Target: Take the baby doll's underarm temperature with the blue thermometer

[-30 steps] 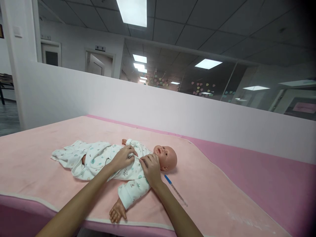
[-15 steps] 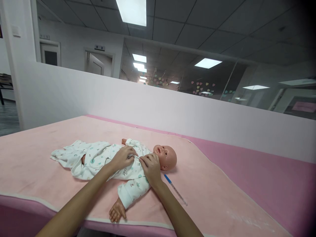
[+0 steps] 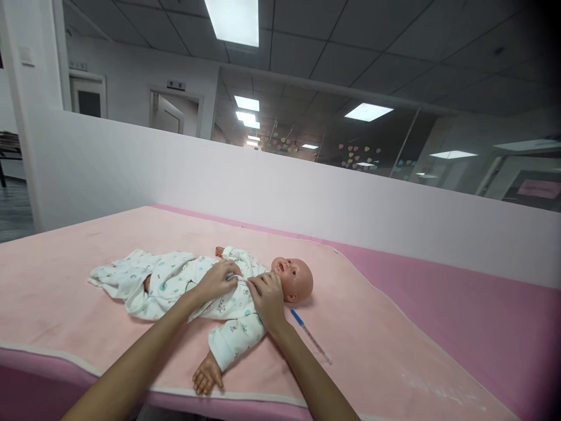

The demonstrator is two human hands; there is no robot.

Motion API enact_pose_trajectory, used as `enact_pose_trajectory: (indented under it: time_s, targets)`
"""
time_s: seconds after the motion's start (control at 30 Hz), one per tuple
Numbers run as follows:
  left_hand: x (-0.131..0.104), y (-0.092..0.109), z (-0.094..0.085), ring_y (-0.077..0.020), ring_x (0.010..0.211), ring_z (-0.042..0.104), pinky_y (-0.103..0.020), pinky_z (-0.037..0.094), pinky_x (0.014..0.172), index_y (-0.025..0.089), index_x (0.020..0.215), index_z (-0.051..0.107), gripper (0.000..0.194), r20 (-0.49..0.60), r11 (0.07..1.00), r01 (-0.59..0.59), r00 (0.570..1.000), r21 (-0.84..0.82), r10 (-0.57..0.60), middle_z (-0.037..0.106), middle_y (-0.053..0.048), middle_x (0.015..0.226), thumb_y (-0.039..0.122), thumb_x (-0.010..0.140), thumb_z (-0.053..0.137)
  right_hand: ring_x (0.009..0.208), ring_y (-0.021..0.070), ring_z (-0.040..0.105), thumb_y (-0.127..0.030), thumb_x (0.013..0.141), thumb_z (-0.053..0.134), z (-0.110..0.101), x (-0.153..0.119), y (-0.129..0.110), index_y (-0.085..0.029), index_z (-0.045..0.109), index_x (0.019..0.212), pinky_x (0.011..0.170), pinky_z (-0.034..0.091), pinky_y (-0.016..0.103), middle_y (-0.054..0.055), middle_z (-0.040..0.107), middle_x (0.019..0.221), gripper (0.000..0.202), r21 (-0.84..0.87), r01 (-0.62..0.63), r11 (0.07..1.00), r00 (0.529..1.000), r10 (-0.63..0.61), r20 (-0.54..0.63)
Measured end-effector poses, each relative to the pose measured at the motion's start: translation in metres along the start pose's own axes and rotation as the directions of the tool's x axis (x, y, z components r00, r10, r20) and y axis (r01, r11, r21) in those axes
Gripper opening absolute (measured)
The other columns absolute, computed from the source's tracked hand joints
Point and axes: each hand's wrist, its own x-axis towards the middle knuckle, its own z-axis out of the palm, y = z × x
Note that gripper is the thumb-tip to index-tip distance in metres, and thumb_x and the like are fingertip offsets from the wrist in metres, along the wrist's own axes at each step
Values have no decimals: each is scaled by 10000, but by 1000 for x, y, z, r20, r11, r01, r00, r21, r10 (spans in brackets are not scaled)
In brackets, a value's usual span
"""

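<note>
A baby doll (image 3: pixel 298 279) lies on its back on the pink mat, its head toward the right, dressed in a white patterned outfit (image 3: pixel 169 283). My left hand (image 3: pixel 219 279) has its fingers closed on the edge of the outfit at the doll's chest. Close beside it, my right hand (image 3: pixel 267 295) pinches the same cloth edge just below the doll's chin. A thermometer (image 3: pixel 310 336) with a blue cap rests on the mat to the right of my right forearm.
The light pink mat (image 3: pixel 385 345) covers most of a darker pink padded table (image 3: pixel 460 286). Behind it runs a low white wall (image 3: pixel 307 193) with glass above. A doorway and a dark rack stand at the far left.
</note>
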Motion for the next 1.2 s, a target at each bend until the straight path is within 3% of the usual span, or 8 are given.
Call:
enact_pose_trajectory:
  time_s: [0.3,0.7,1.2]
  targets:
    - [-2,2,-2,-195,902,538,-315,421,844,189,796,641,217,-30,992,48,998,-117,-52,631,-29,868,133,661,479,717,150,461,-266,865,469,0,0,1,-216,616,740,709,329,291,7,550,686,199,-11,-2,1000,1000,1,-17]
    - [-1,-2,2,-185,846,529,-286,410,785,177,749,603,209,1,998,-33,999,45,33,597,-29,818,137,713,401,718,154,451,-264,857,486,0,0,1,-210,615,733,713,326,297,11,554,689,187,6,-5,1000,1000,5,-12]
    - [2,-6,5,-166,863,528,-286,409,803,181,785,599,286,-1,996,-51,999,-67,51,596,-25,845,61,713,349,726,149,442,-245,861,476,2,0,-4,-207,615,755,712,311,296,15,556,706,179,11,32,999,999,-32,-3]
